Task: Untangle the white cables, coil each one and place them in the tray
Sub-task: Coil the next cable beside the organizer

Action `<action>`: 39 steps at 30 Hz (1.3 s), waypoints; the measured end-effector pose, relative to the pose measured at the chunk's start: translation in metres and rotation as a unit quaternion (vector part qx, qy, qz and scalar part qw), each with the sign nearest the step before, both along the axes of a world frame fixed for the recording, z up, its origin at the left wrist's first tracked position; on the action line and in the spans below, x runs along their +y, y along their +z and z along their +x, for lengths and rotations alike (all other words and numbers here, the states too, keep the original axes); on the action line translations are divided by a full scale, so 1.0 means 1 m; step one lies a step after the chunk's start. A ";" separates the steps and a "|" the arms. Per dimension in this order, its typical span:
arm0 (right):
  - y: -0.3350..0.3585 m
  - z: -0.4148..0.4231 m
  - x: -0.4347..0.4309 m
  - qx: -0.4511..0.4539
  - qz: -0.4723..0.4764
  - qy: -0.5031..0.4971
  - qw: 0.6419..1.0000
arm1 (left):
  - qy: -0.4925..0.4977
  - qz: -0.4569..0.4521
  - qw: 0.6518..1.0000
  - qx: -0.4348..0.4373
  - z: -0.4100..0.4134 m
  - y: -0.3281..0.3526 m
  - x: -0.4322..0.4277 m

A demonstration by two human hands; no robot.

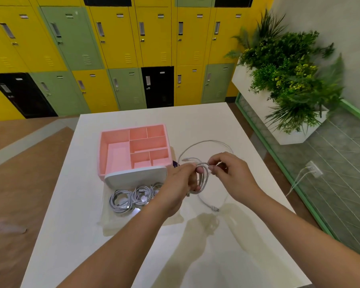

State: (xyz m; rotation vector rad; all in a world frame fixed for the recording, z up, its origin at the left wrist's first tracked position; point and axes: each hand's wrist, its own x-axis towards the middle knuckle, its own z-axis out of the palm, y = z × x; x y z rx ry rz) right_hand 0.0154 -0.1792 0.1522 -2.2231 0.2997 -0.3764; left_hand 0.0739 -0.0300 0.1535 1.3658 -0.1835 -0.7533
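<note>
Left to right, on your white table (195, 256):

(a) Pink divided tray (101, 154), upright, long side running left-right, compartments open to the top.

(b) White tray (133, 176), touching the pink one's near wall. Just nearer than its rim lie two coiled cables (121, 199), side by side in a left-right row, each a flat ring. Whether the glossy pale surface under them is that tray's floor cannot be told.

(c) Your left hand (175, 183), fingers curled round the white cable (203, 177) above the table. The held turns form a narrow oval whose long axis runs from far to near.

(d) Your right hand (231, 173), close to the left one, thumb and fingertips pinching a strand at the oval's far end.

(e) Loose cable loop (206, 142), arcing away from both hands toward the far right of the table and back. A free tail drops from the held turns and ends in a connector (215, 209) lying on the table, pointing near-right.

(f) Planter (289, 80) and wall socket (314, 168), beyond the table's right edge.
</note>
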 end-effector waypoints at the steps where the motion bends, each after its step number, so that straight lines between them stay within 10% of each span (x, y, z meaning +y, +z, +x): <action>1: 0.001 0.000 0.001 -0.004 0.011 -0.005 1.000 | -0.005 0.000 1.000 0.009 0.000 0.000 0.000; 9: -0.004 -0.014 0.028 0.032 0.383 0.032 0.923 | -0.001 -0.044 0.996 0.076 0.000 0.004 -0.001; 15: -0.012 -0.016 0.029 0.046 0.312 -0.006 0.949 | -0.031 0.016 0.999 -0.040 0.006 -0.013 0.000; 25: -0.007 -0.016 0.025 0.136 0.434 0.038 0.890 | -0.028 0.187 0.917 -0.351 -0.005 -0.022 -0.001; 35: -0.006 -0.017 0.025 0.115 0.137 -0.023 0.984 | -0.031 0.187 0.906 -0.378 -0.013 -0.027 -0.003; 39: -0.010 -0.018 0.026 0.130 0.218 -0.061 0.965 | -0.019 0.221 0.873 -0.435 -0.012 -0.031 -0.003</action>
